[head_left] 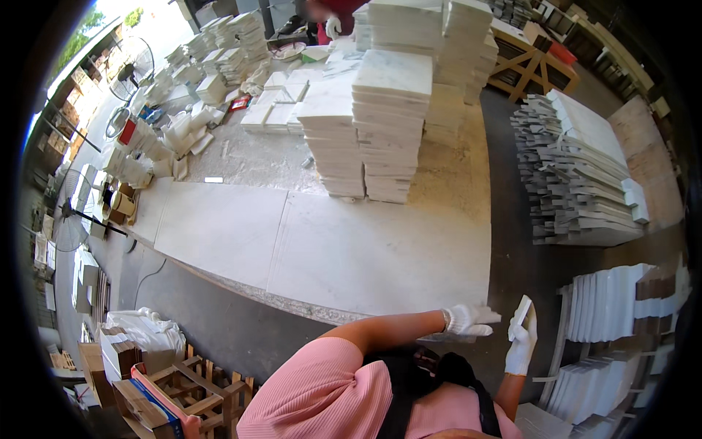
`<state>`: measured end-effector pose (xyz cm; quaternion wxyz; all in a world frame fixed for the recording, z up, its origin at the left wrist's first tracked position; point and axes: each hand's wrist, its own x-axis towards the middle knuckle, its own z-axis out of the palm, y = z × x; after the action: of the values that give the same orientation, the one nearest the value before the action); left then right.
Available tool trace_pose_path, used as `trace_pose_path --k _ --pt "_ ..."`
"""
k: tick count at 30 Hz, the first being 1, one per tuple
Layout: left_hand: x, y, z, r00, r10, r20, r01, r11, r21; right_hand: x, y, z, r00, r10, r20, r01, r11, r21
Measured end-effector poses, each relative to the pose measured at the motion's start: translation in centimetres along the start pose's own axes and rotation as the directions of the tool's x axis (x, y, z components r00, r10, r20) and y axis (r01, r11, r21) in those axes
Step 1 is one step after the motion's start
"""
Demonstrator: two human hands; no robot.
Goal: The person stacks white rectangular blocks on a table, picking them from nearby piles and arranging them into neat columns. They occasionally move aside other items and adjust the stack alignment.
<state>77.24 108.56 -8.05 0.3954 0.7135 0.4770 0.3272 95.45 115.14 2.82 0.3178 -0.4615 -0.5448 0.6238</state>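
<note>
You hold a white marble tile [521, 313] upright beside the big worktable's [380, 256] right edge.
Head view: your gloved right hand [521, 347] clasps the tile from below, while your gloved left hand [468, 322] lies with loose, spread fingers on the table corner, holding nothing. Keep the tile vertical, grip firm, clear of the standing slabs [607, 304].

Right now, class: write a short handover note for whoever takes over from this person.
Left hand: gloved, fingers spread, holding nothing, at the near right corner of the table.
Right hand: gloved, gripping a white tile upright, off the table edge.
Tall tile stacks stand mid-table; more tiles stand in a rack to the right.
Done: one tile in hand. Left: it is not yet set down.
</note>
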Motion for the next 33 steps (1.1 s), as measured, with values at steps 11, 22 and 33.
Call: trace_pose_path --k 11,22,33 --pt "-11.7 6.2 -4.6 0.68 -0.668 -0.304 0.519 0.73 -0.444 0.5 2.9 -8.8 0.988 0.016 0.156 -0.023 0.999 0.043" --pt "-15.7 11.1 -1.7 0.412 -0.753 -0.514 0.63 0.642 -0.436 9.3 4.5 6.4 0.689 -0.267 0.673 0.628 0.684 -0.372" --pt "-14.9 5.0 -7.4 0.374 -0.673 -0.639 0.463 0.732 -0.5 12.3 1.7 12.3 0.59 -0.297 0.751 0.804 0.304 -0.511"
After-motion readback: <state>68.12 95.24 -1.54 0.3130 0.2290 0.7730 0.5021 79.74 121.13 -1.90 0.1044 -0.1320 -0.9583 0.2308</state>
